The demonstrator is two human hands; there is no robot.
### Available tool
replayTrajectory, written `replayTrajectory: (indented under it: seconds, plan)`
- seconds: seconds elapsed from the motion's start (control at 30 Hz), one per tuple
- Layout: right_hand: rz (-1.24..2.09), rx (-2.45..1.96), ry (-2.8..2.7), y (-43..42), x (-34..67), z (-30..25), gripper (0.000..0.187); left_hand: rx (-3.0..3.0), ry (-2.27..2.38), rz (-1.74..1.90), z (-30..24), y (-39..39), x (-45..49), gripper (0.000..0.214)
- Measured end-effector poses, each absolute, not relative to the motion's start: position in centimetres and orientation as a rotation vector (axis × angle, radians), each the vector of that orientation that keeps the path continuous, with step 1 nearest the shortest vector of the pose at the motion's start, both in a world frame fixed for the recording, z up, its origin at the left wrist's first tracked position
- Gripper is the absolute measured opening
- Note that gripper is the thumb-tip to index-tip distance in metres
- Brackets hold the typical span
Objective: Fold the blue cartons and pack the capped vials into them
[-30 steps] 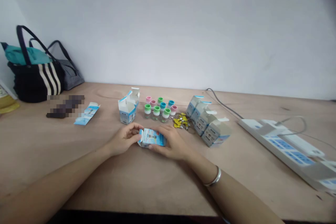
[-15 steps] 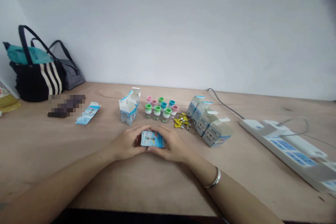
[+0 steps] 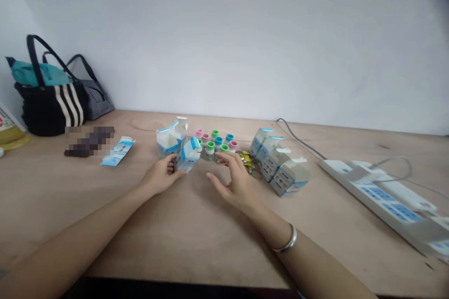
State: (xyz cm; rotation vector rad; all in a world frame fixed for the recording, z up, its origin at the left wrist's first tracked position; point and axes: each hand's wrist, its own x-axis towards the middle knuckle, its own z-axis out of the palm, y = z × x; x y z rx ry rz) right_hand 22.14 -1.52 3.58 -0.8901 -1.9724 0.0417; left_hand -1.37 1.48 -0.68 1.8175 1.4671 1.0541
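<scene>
My left hand (image 3: 162, 174) grips a small blue-and-white carton (image 3: 188, 156), tilted, its top flap at the upper right. Just behind it stand other open cartons (image 3: 167, 142) of the same print. My right hand (image 3: 235, 181) is held over the table with thumb and fingers apart and nothing between them. Beyond its fingertips are several small clear bottles with pink, green and blue caps (image 3: 218, 141). A pile of yellow pieces with metal parts (image 3: 247, 160) lies past the right hand, partly hidden by it.
Several open cartons (image 3: 278, 161) stand in a slanting row at the right. Beyond them lie white power strips (image 3: 382, 196) with a grey cable (image 3: 301, 138). A flattened blue carton (image 3: 119, 152), a blurred-out dark object (image 3: 89, 142) and bags (image 3: 52, 103) are at the left.
The carton was lying between both hands near the middle. My left hand has carried it up and left beside the open cartons, tilting it; my right hand has let go and opened.
</scene>
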Motion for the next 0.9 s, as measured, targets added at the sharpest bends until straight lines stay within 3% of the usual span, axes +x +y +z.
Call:
replayTrajectory:
  seconds: [0.43,0.7,0.77,0.9]
  plan:
    - [0.108,-0.846,-2.028,-1.7,22.1,3.4,0.04,2.016,1.881,0.834,-0.1,3.4,-4.9,0.047]
    - [0.12,-0.848,-2.038,-1.8,22.1,3.3,0.04,2.163,2.092,0.628,1.8,2.9,-6.5,0.02]
    - [0.123,-0.854,-2.043,-1.8,22.1,3.3,0.039,2.151,2.229,0.584,2.4,2.5,-7.4,0.022]
    - [0.14,-0.863,-2.06,-1.8,22.1,3.3,0.038,1.963,2.622,0.521,2.5,2.5,-9.4,0.048]
